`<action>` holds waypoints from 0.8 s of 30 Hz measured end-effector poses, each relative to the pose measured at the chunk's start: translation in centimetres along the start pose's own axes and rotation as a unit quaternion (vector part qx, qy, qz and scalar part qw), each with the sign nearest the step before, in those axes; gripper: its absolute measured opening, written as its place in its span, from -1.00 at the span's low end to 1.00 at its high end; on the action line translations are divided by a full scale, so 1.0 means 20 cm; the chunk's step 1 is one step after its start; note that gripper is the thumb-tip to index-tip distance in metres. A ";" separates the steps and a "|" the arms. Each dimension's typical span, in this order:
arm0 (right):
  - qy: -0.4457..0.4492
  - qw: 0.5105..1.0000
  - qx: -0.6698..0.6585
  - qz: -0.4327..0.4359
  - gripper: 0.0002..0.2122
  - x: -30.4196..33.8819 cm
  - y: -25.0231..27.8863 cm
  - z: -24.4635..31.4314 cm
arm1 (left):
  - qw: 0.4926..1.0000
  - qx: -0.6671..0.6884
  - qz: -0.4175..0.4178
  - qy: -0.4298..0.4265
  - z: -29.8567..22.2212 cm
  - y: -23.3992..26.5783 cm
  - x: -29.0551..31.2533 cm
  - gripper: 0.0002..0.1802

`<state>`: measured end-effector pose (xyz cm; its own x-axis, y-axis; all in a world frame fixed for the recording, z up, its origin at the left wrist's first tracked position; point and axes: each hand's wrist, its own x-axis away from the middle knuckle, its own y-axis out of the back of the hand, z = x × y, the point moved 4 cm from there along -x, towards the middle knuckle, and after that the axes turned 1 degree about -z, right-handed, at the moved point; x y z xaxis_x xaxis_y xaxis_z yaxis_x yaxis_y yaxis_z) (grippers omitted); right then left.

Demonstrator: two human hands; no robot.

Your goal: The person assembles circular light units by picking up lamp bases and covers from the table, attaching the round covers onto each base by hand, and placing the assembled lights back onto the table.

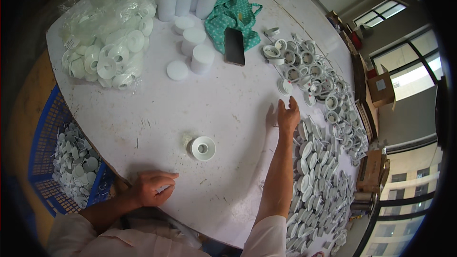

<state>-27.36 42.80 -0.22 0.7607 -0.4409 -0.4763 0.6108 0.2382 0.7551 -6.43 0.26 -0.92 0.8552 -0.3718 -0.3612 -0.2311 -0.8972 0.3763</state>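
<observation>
A white flanged ring (203, 148) rests on the surface (143, 119) just beyond the left hand (153, 188), empty, thumb and forefinger apart. Farther, the right hand (288, 116), likewise empty, fingers parted, nears a white round fitting (285, 87); beyond lies a black smartphone (234, 46).

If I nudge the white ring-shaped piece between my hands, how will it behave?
The white ring-shaped piece looks smooth and rigid, so it probably slides without bending. Its open centre suggests it's fairly light. Its round outline might let it roll if it's knocked over.
</observation>
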 end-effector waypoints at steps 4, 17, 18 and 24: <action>-0.047 0.998 0.028 0.009 -0.35 -0.25 -0.19 -0.10 | 1.000 0.003 0.011 0.004 0.01 0.00 -0.01 -0.89; -0.070 0.990 -0.100 0.073 -0.37 -0.02 -0.03 0.10 | 1.000 0.010 -0.019 0.005 0.00 0.00 0.01 -0.91; -0.092 0.978 -0.158 0.104 -0.48 0.04 0.05 0.19 | 1.000 0.003 -0.020 0.017 0.01 0.00 0.02 -0.91; -0.181 0.676 -0.681 0.217 -0.59 0.50 0.42 0.33 | 1.000 0.023 -0.011 0.013 0.01 -0.01 0.03 -0.87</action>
<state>-16.16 34.77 4.28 0.9802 -0.1974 -0.0148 0.1705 0.8797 -0.4440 -5.99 0.05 -1.45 0.8717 -0.3460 -0.3469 -0.2327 -0.9154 0.3284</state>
